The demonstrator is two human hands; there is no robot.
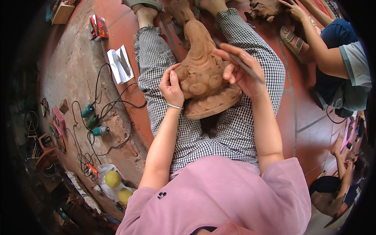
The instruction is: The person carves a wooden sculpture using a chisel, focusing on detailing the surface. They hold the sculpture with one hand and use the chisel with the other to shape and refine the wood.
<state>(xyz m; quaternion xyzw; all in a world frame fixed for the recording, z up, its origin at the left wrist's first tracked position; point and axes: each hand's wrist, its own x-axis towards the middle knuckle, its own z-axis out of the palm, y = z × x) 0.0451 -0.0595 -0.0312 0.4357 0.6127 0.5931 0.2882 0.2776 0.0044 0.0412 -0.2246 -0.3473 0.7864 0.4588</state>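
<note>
A brown carved wooden statue [199, 51] lies along my lap between my legs, its wide round base toward me and its narrow end far off. Rounded, petal-like lumps ring the base. My left hand [171, 87] grips the base's left side, thumb on top and fingers wrapped around the edge. Just above the base's right side is my right hand [244, 70], holding a thin, flat grey strip [246, 67] that slants across the fingers. Whether the strip is sandpaper or a blade I cannot tell. Its fingertips are partly bent near the carving.
On the left floor are a red box [98, 28], white paper with dark strips [120, 64], green power tools [94, 121] with tangled cords, and yellow round fruits [112, 179]. At right, a co-worker's hand [293, 9] touches a carved wood piece [266, 8]. More people sit lower right.
</note>
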